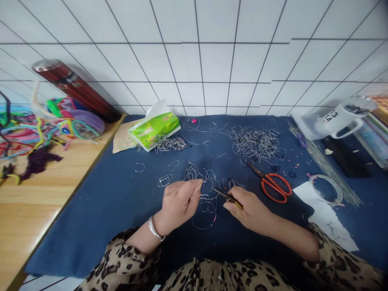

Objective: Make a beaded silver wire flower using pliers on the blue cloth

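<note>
My left hand [181, 202] pinches a thin bent wire [208, 180] between thumb and fingertips, left of centre over the blue cloth. My right hand [250, 210] is closed around a pair of pliers [226, 195] with dark jaws and a yellow handle, their tip pointing left near the wire's loop. Whether the jaws touch the wire I cannot tell. Below the fingers, loops of thin wire with small pink beads [215, 218] hang or lie on the cloth. Several bent wire pieces [165, 180] are scattered just beyond my left hand.
Orange-handled scissors [276, 188] lie right of my right hand. Behind them is a tangled heap of wires [256, 143]. A green tissue pack [156, 128] stands at the back left, a white mug [345, 119] at the back right. A clear ring-shaped spool [325, 190] rests on white paper [330, 220].
</note>
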